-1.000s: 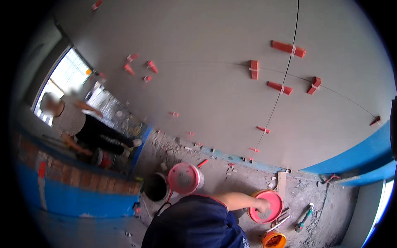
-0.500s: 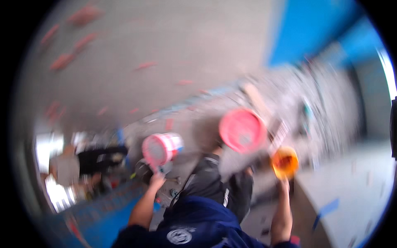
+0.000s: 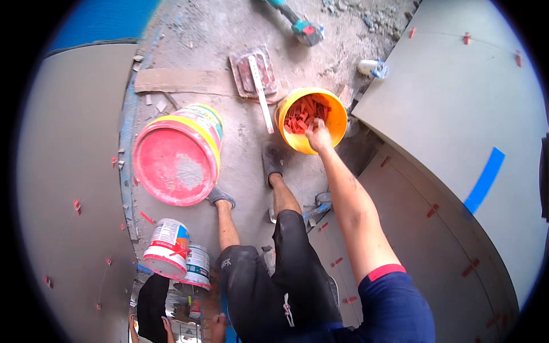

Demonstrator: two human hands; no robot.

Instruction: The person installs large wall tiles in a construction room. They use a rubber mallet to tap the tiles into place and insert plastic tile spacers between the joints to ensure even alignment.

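My right hand (image 3: 319, 136) reaches over the near rim into a yellow bucket (image 3: 342, 121) on the floor. Red plastic tile-levelling wedges (image 3: 303, 113) lie inside it. The fingers are curled together by the wedges; what they hold, if anything, is hidden. My left hand (image 3: 218, 326), low at the bottom edge beside my leg, is partly cut off and looks curled; I cannot make out anything in it. Left of the yellow bucket, beyond my foot, stands a large bucket (image 3: 174, 163) with a pink, mortar-smeared lid.
A trowel-like float (image 3: 254, 71) lies by a board (image 3: 183, 81); a teal power tool (image 3: 306, 28) is farther off. Two white-and-red pails (image 3: 167, 243) stand at left. Large tiles with red clips (image 3: 74, 171) flank both sides. Another person (image 3: 151, 311) appears lower left.
The view has swung round and sharpened from blur. My right hand has gone from the yellow bucket's near rim to inside its opening. My left hand now sits at the bottom edge.
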